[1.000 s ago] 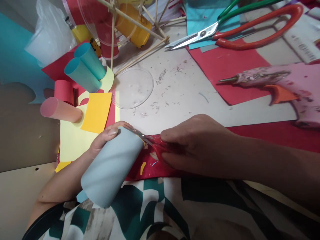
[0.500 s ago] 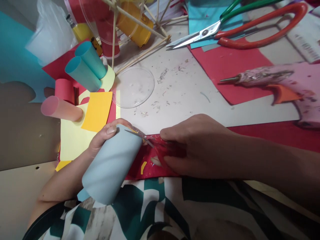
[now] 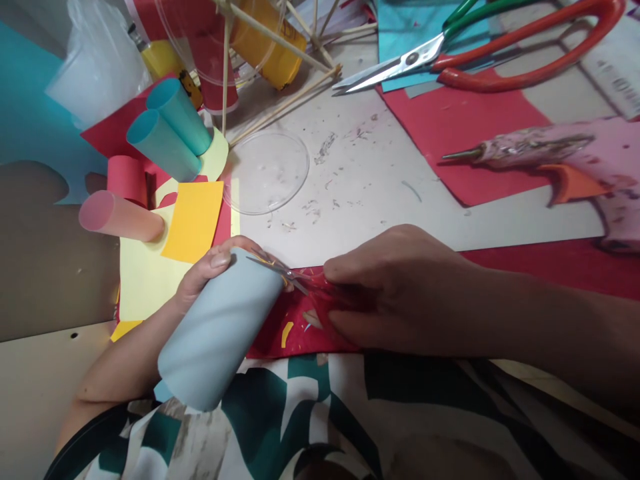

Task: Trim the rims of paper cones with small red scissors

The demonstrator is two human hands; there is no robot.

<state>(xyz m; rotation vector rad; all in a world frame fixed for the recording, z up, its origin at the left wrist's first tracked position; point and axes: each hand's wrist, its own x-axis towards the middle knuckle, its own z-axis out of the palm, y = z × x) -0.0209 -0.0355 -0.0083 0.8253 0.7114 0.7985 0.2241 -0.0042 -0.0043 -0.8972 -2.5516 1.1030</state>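
Note:
My left hand (image 3: 207, 273) is wrapped round the far end of a light blue paper tube (image 3: 217, 330) that lies slanted toward my lap. My right hand (image 3: 400, 287) is closed on small red-handled scissors (image 3: 287, 273). Their thin blades are slightly apart at the tube's far rim, close to my left thumb. Both hands are over a red paper sheet (image 3: 550, 263) at the table's near edge.
Left of my hands lie yellow paper (image 3: 193, 220), teal tubes (image 3: 170, 133) and a pink tube (image 3: 117, 217). A clear plastic lid (image 3: 267, 170) and a stick frame (image 3: 280, 67) sit behind. Large scissors (image 3: 450, 57) and a glue gun (image 3: 550, 160) lie at the right.
The scissor blades have shifted a little along the tube's rim and the tube has tilted slightly; both hands keep their hold.

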